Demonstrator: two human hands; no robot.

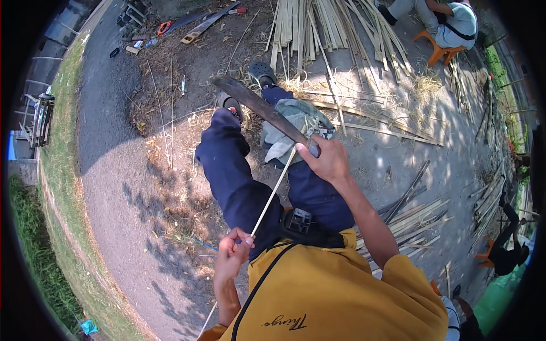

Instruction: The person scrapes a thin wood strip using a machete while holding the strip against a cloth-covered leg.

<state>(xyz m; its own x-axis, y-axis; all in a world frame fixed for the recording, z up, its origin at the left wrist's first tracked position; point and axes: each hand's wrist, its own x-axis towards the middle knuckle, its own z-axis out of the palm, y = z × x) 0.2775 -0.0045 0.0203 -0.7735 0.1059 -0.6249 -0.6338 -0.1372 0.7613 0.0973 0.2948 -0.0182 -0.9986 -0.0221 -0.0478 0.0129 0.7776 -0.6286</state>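
A long, dark blade that looks like a machete (259,106) slants across my legs, its wide end pointing to the far left. My right hand (329,163) is closed around its near end, above my right knee. A thin, pale bamboo strip (272,196) runs from that hand down toward me. Its upper end meets the blade by my right thumb. Lower down, my left hand (232,250) pinches the strip, which continues past my left wrist. Under the blade, a crumpled grey-green cloth (282,149) covers my right knee. My right fingers are partly hidden.
Bundled split strips (310,31) lie beyond my feet, and more strips (418,219) lie to my right. Handsaws (207,24) rest at the far left. A person sits on an orange stool (441,52) at the far right; others sit nearer on the right.
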